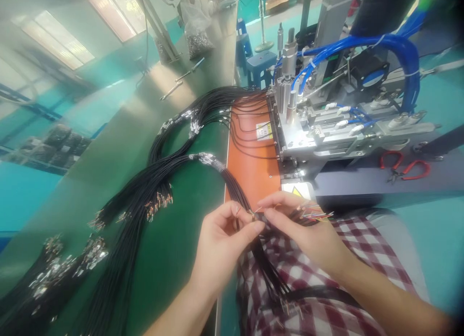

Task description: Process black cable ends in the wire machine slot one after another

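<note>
Pinching wire ends of cable (237, 188) between left hand (221, 241) and right hand (306, 234), over lap, beside bundles (145, 191) on worktop (177, 258).

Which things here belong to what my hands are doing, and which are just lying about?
In hand: left hand, right hand, both pinching black cables with coloured wire ends; more cable bundles on the green mat.
Lying about: red pliers, wrenches, bag of parts, blue stool.

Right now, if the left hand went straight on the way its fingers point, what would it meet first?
Likely the right hand, its fingertips almost touching the left hand over the black cable end.
</note>
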`<control>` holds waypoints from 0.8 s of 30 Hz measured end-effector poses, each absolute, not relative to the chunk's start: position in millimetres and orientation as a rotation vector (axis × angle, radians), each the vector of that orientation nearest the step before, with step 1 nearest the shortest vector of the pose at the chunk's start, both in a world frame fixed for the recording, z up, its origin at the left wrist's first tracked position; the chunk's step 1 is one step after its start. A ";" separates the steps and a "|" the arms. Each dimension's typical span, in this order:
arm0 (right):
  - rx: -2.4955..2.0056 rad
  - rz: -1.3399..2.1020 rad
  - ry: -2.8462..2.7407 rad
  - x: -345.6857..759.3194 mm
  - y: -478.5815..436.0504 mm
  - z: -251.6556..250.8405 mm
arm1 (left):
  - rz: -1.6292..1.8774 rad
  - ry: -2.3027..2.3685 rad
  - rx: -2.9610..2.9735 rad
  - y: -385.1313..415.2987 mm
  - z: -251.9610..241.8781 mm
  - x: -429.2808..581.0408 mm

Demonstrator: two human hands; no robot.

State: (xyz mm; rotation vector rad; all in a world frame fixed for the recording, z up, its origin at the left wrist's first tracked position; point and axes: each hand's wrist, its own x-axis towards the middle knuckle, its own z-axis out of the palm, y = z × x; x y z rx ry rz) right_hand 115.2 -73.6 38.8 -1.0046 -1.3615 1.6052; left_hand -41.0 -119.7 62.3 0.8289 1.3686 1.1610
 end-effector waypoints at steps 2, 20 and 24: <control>-0.995 1.601 -1.357 114.1 -74.1 39.1 | 1.144 1.343 0.792 -118.7 61.7 -40.5; -0.984 1.717 -1.220 109.2 -69.6 42.4 | 1.002 1.415 0.791 -119.0 61.5 -36.3; -0.981 1.777 -1.171 111.8 -68.0 35.7 | 1.027 1.389 0.752 -118.5 62.1 -36.6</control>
